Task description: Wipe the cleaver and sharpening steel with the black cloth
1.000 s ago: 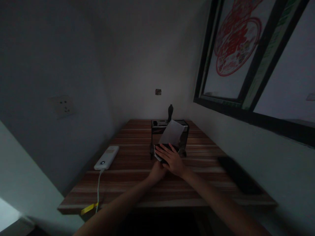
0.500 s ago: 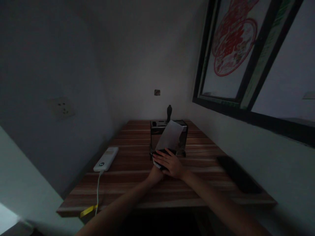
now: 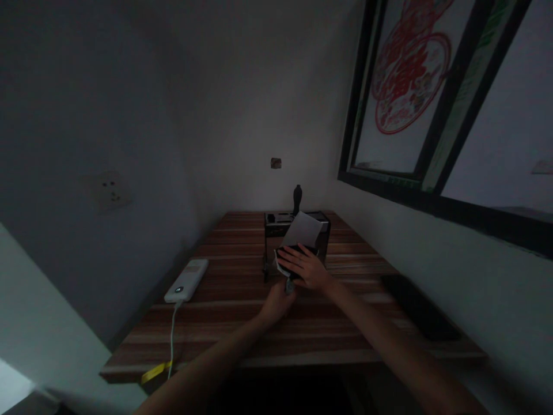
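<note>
Gripped by its handle in my left hand point(image 3: 277, 301) is a kitchen knife with a broad, pale grey blade point(image 3: 303, 227), pointing away from me and tilted slightly right. A bit of metal shows at the handle end, just above my left fingers. My right hand point(image 3: 306, 267) lies across the middle of the blade, its fingers pressing a dark cloth point(image 3: 283, 267) with a whitish edge around it. Part of the blade is hidden beneath cloth and fingers. Directly behind stands a dark, shiny-framed knife rack point(image 3: 276, 222) with a black handle point(image 3: 297, 199) sticking up from its top.
The wood-striped table point(image 3: 233, 271) has a white power bank point(image 3: 188, 280) on its left, with a white cable point(image 3: 172, 340) and yellow tag point(image 3: 155, 372) at the front edge. A dark phone-like slab point(image 3: 419, 305) lies right. Walls and a window frame point(image 3: 389, 178) border the table.
My right hand and the cloth first slid down the blade towards the handle, then back up away from me, uncovering the metal by the handle. My left hand keeps its hold.
</note>
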The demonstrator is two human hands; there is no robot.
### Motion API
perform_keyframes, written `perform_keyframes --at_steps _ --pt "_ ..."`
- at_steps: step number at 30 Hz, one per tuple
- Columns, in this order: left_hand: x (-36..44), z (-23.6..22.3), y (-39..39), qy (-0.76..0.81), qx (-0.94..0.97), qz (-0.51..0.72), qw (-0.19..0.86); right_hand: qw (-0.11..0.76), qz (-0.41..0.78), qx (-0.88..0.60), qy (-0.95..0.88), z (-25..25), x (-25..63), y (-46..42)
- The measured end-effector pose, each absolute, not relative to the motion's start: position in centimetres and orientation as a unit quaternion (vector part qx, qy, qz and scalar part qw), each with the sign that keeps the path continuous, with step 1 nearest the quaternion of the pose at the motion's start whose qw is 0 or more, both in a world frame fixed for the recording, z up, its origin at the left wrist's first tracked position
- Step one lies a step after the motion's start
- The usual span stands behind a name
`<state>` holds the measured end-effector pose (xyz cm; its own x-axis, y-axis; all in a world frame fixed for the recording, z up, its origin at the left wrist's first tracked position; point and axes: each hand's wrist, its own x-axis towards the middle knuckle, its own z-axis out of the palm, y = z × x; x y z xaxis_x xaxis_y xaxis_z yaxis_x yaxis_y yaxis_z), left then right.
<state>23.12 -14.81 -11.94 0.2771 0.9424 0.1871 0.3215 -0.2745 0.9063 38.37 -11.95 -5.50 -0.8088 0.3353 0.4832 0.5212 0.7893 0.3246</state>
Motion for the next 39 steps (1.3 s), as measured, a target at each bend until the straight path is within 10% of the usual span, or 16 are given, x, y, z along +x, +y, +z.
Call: perform_keyframes --at_steps 39 --pt "23.1 -11.4 -15.1 0.462 0.7 0.385 0.385 0.383 -0.213 -0.431 -0.789 -1.9 37.0 -11.0"
